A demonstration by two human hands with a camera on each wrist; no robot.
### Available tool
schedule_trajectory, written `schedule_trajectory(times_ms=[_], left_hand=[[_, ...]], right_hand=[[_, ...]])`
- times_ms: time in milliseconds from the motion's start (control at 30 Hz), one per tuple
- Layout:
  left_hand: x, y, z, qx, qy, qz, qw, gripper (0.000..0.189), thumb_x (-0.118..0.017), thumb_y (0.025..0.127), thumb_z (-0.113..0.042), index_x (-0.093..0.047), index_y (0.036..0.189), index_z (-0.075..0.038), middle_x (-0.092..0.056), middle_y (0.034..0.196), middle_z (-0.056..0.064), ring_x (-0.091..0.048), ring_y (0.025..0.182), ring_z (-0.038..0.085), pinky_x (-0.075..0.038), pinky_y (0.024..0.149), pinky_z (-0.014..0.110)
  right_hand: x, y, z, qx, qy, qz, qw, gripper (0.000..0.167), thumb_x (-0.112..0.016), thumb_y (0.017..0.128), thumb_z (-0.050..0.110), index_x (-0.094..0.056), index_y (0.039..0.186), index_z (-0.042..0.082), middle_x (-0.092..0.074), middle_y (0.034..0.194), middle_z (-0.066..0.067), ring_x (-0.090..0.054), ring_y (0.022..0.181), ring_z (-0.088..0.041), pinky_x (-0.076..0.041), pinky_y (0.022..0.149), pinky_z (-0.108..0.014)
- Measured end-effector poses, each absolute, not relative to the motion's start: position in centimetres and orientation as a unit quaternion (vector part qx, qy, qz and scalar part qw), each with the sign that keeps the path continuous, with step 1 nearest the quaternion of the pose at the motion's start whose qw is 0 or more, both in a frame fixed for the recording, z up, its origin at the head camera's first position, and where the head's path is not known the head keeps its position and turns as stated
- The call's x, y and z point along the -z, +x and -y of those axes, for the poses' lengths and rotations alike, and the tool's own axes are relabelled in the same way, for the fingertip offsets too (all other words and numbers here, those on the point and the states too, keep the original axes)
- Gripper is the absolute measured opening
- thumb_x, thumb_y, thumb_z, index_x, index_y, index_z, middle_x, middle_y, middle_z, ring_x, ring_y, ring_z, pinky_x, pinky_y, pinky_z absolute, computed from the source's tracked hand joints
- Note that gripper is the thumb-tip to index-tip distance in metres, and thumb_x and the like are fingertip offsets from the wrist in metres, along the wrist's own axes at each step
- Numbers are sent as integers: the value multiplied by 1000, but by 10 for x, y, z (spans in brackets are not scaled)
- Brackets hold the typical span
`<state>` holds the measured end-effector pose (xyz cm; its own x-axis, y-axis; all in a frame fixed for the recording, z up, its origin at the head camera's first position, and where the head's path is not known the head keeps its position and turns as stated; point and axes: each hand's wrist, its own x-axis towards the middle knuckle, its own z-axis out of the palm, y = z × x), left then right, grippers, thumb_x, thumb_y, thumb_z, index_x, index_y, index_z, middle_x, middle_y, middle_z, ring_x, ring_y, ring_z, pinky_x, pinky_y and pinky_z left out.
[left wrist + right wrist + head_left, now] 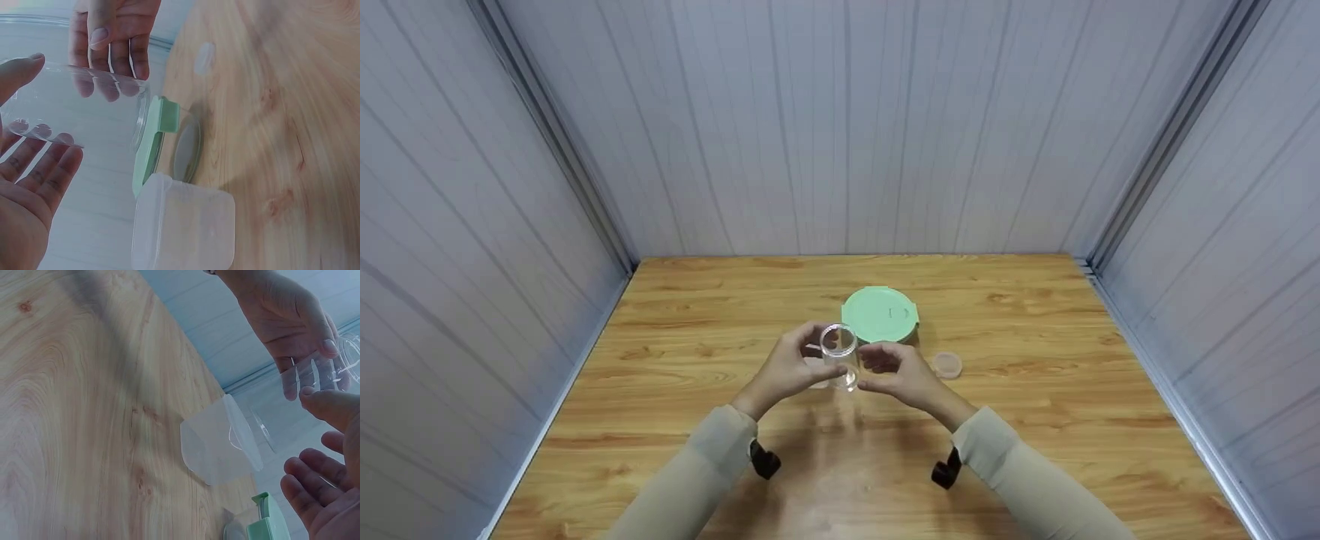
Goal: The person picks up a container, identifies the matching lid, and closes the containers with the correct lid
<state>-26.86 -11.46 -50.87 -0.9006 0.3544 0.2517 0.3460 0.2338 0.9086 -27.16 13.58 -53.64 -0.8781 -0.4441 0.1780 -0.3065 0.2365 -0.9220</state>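
Observation:
A clear, see-through cylindrical jar [841,361] is held up over the table, its open rim showing in the head view. My left hand [799,358] grips it, with the thumb on one side and the fingers on the other. My right hand [906,377] is at the jar's right side, thumb and fingers spread apart in a loose curve. In the right wrist view the right thumb [326,404] overlaps the jar's end. Behind the left hand stands a translucent white box [197,225], mostly hidden in the head view.
A round container with a mint green lid [880,314] stands just beyond the hands. Right of it, a small round translucent lid [947,365] lies on the wooden table [690,330]. Pale panel walls [840,150] enclose the back and both sides.

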Motion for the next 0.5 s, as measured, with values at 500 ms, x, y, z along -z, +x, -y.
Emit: schedule_trajectory(times_ms=[500], left_hand=[[513, -271, 98, -568, 262, -780, -18, 58, -96, 81, -9, -70, 131, 4, -77, 119, 23, -75, 104, 23, -65, 93, 37]], right_hand=[[538, -270, -144, 571, -234, -785, 51, 42, -86, 90, 4, -70, 125, -13, -75, 117, -28, -73, 103, -25, -63, 95, -34]])
